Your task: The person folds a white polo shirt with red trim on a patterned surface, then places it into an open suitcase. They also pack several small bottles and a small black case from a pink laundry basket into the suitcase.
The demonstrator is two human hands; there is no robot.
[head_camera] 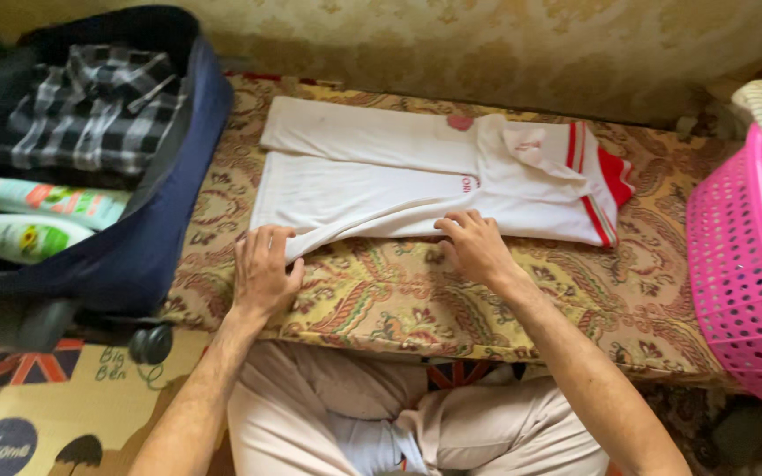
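Note:
A white shirt (381,181) with red trim at the collar and sleeve lies spread sideways on a patterned yellow mattress (381,304). My left hand (264,271) rests on the shirt's near lower corner, fingers pinching the hem. My right hand (474,247) presses on the near edge of the shirt further right, fingertips curled over the fabric. Both forearms reach in from below.
An open dark blue suitcase (156,238) stands at the left, holding a folded plaid shirt (99,110) and two green-and-white bottles (33,220). A pink perforated laundry basket (743,273) sits at the right. My legs in beige trousers are below.

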